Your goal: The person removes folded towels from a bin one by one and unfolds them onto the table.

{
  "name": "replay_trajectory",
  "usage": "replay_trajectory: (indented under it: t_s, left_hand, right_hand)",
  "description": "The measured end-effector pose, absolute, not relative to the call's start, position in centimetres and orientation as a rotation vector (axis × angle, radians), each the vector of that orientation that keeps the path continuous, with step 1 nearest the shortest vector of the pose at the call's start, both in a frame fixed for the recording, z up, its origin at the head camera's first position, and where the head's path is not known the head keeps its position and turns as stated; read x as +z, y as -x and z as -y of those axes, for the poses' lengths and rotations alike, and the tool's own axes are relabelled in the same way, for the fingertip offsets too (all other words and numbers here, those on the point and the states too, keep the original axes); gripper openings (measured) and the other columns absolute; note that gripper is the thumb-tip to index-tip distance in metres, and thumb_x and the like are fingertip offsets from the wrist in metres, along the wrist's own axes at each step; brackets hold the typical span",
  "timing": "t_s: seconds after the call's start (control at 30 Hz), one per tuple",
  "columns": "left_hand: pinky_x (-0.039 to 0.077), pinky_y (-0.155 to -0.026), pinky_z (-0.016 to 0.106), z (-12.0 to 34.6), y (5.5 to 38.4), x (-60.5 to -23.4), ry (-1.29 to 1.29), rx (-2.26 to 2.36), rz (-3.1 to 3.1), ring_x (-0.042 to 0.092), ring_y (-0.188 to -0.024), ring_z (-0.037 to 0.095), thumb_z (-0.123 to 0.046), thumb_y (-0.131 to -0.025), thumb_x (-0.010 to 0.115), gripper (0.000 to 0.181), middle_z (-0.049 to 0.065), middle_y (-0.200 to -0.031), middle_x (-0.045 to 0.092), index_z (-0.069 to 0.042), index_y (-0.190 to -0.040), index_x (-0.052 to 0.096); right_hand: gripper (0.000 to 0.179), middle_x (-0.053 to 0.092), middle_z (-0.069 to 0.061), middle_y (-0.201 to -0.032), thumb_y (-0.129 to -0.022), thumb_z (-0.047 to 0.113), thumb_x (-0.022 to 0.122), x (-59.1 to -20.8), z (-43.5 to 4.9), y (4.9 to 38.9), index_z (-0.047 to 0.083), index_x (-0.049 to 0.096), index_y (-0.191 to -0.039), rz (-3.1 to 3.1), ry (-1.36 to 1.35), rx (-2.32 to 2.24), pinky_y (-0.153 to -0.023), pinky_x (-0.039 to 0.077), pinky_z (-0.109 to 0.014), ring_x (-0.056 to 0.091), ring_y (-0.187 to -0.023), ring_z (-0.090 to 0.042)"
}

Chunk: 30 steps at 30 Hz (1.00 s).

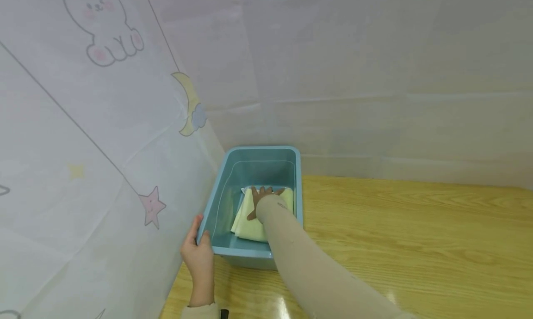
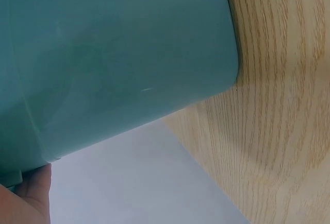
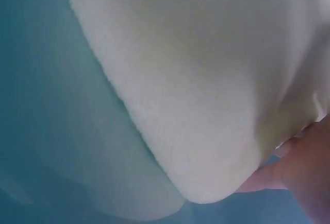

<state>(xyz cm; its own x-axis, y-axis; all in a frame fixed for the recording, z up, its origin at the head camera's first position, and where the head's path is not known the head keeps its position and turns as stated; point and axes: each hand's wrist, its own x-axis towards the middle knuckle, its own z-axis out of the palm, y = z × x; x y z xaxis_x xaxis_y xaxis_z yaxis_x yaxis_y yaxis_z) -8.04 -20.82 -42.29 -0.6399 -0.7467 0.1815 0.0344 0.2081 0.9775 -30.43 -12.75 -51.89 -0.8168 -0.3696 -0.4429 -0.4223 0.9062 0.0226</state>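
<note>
A blue plastic bin [image 1: 245, 252] stands on the wooden table, and a folded pale yellow towel [image 1: 251, 233] lies on its floor. My left hand [image 1: 198, 256] grips the bin's rim near its front left corner; the left wrist view shows part of that hand [image 2: 33, 198] under the bin's edge. Reaching down into the bin, my right hand [image 1: 262, 201] rests on the towel with its fingers spread. In the right wrist view the towel [image 3: 180, 105] fills most of the picture, and the right hand [image 3: 304, 167] touches its edge. My forearm hides the towel's right front part.
A white wall covering [image 1: 137, 125] with printed drawings rises close along the bin's left side. Another pale sheet [image 1: 354, 78] hangs behind the bin. The wooden table [image 1: 416, 236] extends to the right. A small dark object [image 1: 224, 314] shows beside the left sleeve.
</note>
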Motion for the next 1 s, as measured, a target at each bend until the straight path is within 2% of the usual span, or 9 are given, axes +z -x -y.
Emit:
replay_trajectory:
  t_s: [0.37,0.53,0.67,0.83,1.0]
  left_hand:
    - [0.035,-0.106,0.046,20.8,8.1,-42.5,-0.659,-1.456,1.851,0.043,-0.132,0.030,0.014,-0.086,0.051,0.046,0.018,-0.134,0.055,0.004,-0.130,0.058]
    - [0.035,-0.107,0.045,20.8,8.1,-42.5,-0.671,-1.464,1.858,0.043,-0.132,0.029,0.015,-0.086,0.051,0.046,0.017,-0.134,0.055,0.005,-0.130,0.057]
    - [0.036,-0.106,0.047,20.6,8.0,-42.4,-0.684,-1.484,1.842,0.043,-0.132,0.031,0.016,-0.085,0.050,0.047,0.018,-0.135,0.054,0.005,-0.131,0.057]
    - [0.036,-0.105,0.049,20.6,8.0,-42.2,-0.692,-1.495,1.835,0.043,-0.131,0.031,0.015,-0.086,0.051,0.047,0.018,-0.135,0.054,0.004,-0.131,0.057]
    - [0.036,-0.105,0.047,20.7,8.0,-42.4,-0.677,-1.484,1.841,0.043,-0.131,0.030,0.014,-0.086,0.051,0.046,0.018,-0.135,0.054,0.004,-0.131,0.057]
  right_hand:
    - [0.116,0.017,-0.012,-0.159,-0.076,0.065,0.070,-49.3,12.6,29.3,0.023,-0.002,-0.158,-2.624,0.577,0.140,-0.101,0.024,-0.073,0.024,-0.142,-0.035]
    - [0.119,0.019,-0.010,-0.160,-0.074,0.066,0.070,-50.4,13.2,30.3,0.020,-0.001,-0.158,-2.633,0.593,0.181,-0.103,0.022,-0.073,0.024,-0.143,-0.033]
    - [0.121,0.028,-0.008,-0.157,-0.072,0.065,0.074,-50.7,13.4,30.4,0.017,0.004,-0.158,-2.680,0.612,0.192,-0.102,0.020,-0.074,0.027,-0.142,-0.030]
    - [0.109,0.040,-0.008,-0.151,-0.070,0.059,0.080,-50.1,13.6,29.9,0.015,0.026,-0.154,-2.748,0.647,0.197,-0.102,0.019,-0.074,0.035,-0.138,-0.033]
    - [0.097,0.040,-0.013,-0.150,-0.078,0.041,0.080,-49.8,13.6,29.5,0.017,0.025,-0.154,-2.739,0.680,0.174,-0.104,0.020,-0.072,0.034,-0.137,-0.039]
